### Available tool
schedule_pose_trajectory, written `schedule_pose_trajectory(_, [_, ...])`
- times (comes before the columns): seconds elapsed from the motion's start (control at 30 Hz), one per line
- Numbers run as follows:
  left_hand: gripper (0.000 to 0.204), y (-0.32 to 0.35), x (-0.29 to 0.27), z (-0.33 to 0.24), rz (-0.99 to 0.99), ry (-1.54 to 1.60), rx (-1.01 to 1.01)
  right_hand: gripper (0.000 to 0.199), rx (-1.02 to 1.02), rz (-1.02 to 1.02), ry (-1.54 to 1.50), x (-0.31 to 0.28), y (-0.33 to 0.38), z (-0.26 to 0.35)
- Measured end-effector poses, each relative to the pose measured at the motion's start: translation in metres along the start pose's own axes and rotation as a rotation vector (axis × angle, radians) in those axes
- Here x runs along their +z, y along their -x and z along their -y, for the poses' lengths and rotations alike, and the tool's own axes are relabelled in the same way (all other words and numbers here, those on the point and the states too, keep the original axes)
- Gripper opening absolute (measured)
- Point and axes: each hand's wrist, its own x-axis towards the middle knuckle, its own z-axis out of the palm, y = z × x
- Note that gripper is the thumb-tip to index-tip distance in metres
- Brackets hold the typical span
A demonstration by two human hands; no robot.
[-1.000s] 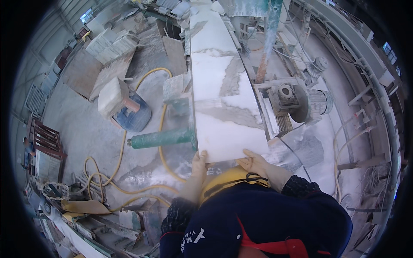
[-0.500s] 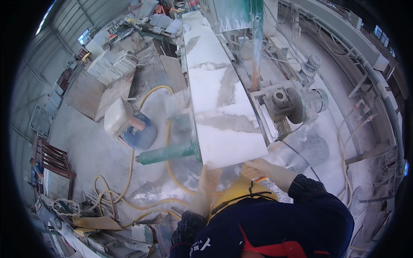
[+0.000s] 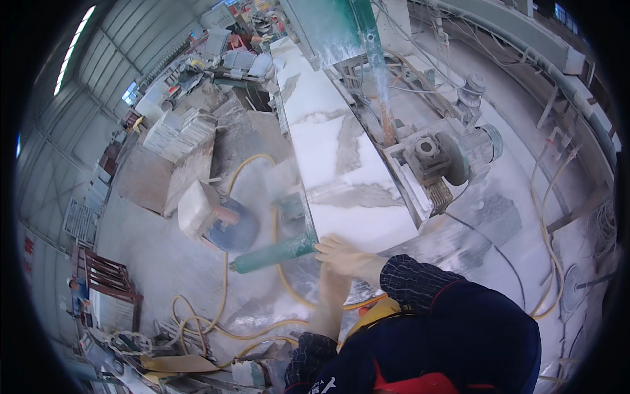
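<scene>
Left of lower centre, yellow rubber hose (image 3: 226, 282): its loops could trip me if I stepped that way.
Centre left, green metal cylinder (image 3: 272, 255): it juts out beside the near end of a long, flat, white stone-like slab with grey-brown veins (image 3: 341, 148); a careless swing of my arm might strike it.
Lower centre, my left hand (image 3: 335, 282): its fingers are masked by the other hand, so I cannot tell whether it is wide, narrow or holding anything.
Centre, my right hand (image 3: 344, 256): crossed over toward the slab's near left corner; I cannot tell if it grips. An uneven push could skew the slab, and fingers might get pinched between corner and cylinder.
Centre to upper centre, slab: it lies lengthwise, smooth-looking, with cloudy veins crossing the white and a straight near edge; fine chips would be too small to see.
</scene>
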Motion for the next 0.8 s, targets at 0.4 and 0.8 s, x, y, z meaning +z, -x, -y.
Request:
schedule_pose_trajectory(0.4, [0.058,-0.005,-0.033,0.008,-0.259,0.418,-0.218,0.054,-0.135,0.004,0.080,-0.031,0.041,-0.036])
schedule_pose_trajectory(0.8, [0.030,-0.024,-0.024,0.003,-0.367,0.245,-0.201,0.045,0.056,-0.066,0.154,-0.071,0.121,-0.081])
